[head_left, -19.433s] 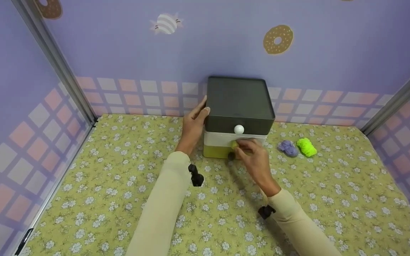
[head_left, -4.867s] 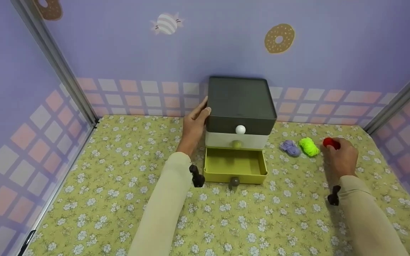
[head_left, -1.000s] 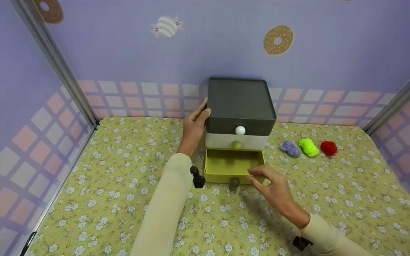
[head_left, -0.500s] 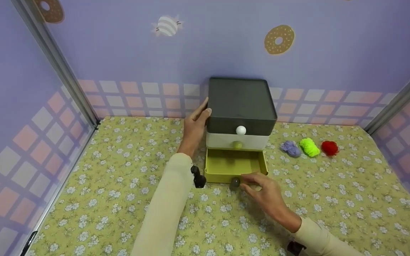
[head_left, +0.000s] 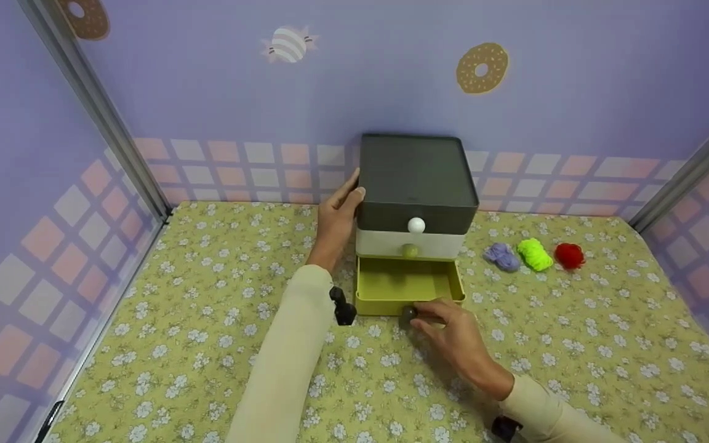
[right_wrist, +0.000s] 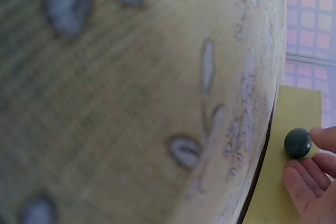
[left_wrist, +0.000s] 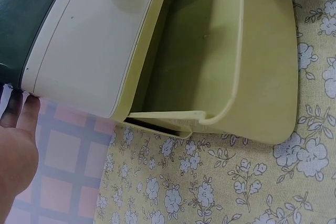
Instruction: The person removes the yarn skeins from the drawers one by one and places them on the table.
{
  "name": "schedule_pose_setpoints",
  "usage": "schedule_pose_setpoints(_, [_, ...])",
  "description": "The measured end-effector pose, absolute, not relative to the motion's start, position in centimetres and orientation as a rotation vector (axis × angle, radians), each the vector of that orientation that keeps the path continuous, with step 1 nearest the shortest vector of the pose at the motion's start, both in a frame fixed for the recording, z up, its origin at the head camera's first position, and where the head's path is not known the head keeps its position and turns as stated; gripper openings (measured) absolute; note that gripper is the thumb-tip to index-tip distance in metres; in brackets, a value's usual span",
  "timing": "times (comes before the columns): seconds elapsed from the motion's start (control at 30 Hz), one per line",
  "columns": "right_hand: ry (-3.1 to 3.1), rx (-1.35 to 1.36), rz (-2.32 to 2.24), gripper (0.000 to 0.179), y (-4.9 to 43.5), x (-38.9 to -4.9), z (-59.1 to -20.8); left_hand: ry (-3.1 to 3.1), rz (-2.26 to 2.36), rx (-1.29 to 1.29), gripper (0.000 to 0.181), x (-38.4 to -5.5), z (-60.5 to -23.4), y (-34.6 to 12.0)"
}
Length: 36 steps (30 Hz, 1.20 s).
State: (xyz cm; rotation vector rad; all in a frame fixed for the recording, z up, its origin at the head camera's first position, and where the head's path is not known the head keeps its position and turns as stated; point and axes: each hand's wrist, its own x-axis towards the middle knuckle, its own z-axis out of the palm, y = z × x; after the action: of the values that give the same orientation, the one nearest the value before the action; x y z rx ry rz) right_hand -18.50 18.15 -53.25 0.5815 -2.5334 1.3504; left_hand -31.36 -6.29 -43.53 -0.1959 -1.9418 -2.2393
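Observation:
A stacked drawer unit (head_left: 417,169) has a dark grey top drawer, a white middle drawer (head_left: 379,243) with a green knob, and a yellow-green bottom drawer (head_left: 370,306) pulled out with nothing visible inside. My left hand (head_left: 335,221) rests against the unit's left side; in the left wrist view its fingers (left_wrist: 27,116) press along the dark and white drawers. My right hand (head_left: 456,335) pinches the round dark knob (head_left: 408,314) on the bottom drawer's front. In the right wrist view the thumb and curled fingers (right_wrist: 302,187) are around this knob (right_wrist: 297,143).
Right of the unit lie three small yarn bundles in a row: purple (head_left: 502,256), neon green (head_left: 535,255) and red (head_left: 569,256). A flowered cloth (head_left: 207,344) covers the table. A patterned purple wall (head_left: 207,80) stands right behind the unit.
Earlier the bottom drawer was shut, then pulled out. The red yarn bundle, held by my right hand, was put down beside the green one. That hand then came left to the dark knob.

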Motion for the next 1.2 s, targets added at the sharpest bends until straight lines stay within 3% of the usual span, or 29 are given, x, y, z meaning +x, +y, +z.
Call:
schedule_pose_setpoints(0.57, [-2.563,0.503,1.348,0.020,17.4,-19.3,-53.1,-1.943,-2.234,-0.167,0.044,-31.4,-43.4,-6.4])
schedule_pose_setpoints(1.2, [-2.519,0.507,1.301,0.017,16.7,-22.8,-53.1,-1.978,-2.211,-0.154,0.045,-31.4,-43.5,-6.4])
